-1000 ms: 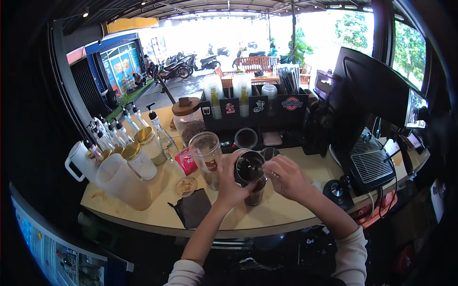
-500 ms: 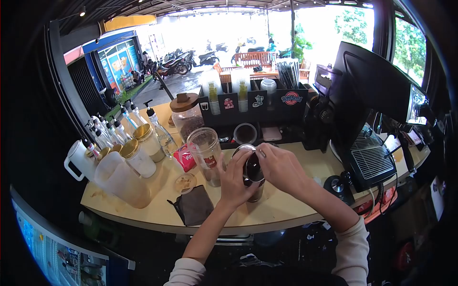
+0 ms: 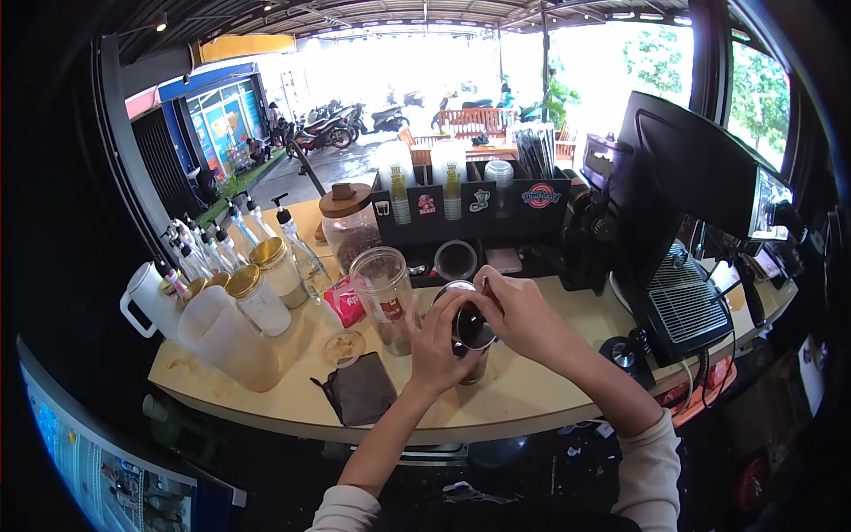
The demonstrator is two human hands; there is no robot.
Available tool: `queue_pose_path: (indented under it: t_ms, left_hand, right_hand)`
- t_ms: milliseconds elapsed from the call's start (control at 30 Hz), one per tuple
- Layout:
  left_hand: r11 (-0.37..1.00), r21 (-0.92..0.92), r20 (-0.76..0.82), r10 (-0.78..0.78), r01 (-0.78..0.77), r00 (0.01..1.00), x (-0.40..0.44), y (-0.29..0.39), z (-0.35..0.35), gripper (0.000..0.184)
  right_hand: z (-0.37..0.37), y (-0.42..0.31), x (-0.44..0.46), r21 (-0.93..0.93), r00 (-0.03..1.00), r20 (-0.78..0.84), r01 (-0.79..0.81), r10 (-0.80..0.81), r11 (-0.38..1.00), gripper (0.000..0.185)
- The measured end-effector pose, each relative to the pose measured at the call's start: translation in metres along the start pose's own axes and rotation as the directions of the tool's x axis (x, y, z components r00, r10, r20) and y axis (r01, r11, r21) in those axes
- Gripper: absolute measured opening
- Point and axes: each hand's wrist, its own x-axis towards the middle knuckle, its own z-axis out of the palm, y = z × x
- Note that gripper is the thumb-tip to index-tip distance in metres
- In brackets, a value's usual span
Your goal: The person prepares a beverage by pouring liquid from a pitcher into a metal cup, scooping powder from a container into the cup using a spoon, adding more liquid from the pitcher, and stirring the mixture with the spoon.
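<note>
My left hand [image 3: 436,348] is wrapped round the near left side of a container with a dark round mouth [image 3: 472,330], which is held over the counter. Below it shows the side of a clear vessel [image 3: 474,371]; whether the two are one piece I cannot tell. Fingers of my right hand [image 3: 525,312] are pinched together at the right rim, and what they hold is hidden. Just left of my left hand stands a tall clear jar [image 3: 383,300] with a red label. A dark folded cloth [image 3: 366,390] and a small round lid [image 3: 343,348] lie beside it.
At left stand a translucent pitcher [image 3: 232,341], gold-lidded jars [image 3: 259,301] and several pump bottles [image 3: 303,250]. Behind are a wooden-lidded jar [image 3: 348,232] and a black cup organizer [image 3: 470,213]. A machine with a drip grate [image 3: 683,297] occupies the right. The counter edge [image 3: 443,436] is near me.
The whole view has shifted slightly. Both hands stay at the dark-mouthed container, with only a small change in the right hand's fingers at the rim.
</note>
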Motion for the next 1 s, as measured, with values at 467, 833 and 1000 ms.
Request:
queue_pose_path:
  t_ms: [467, 833, 1000]
  left_hand:
    - [0.996, -0.090, 0.005, 0.030, -0.029, 1.000, -0.003, -0.005, 0.002, 0.080]
    - [0.970, -0.235, -0.002, -0.065, 0.063, 0.998, -0.007, -0.006, 0.004, 0.082]
    - [0.941, -0.310, 0.017, -0.138, 0.136, 0.990, -0.007, -0.012, 0.000, 0.083]
  right_hand:
    - [-0.002, 0.005, -0.001, 0.039, 0.990, -0.022, 0.138, -0.137, 0.990, 0.018]
    - [0.007, 0.014, -0.009, 0.260, 1.000, 0.014, -0.015, 0.012, 0.965, 0.021]
    - [0.007, 0.022, -0.008, 0.585, 0.997, -0.001, -0.064, 0.080, 0.809, 0.020]
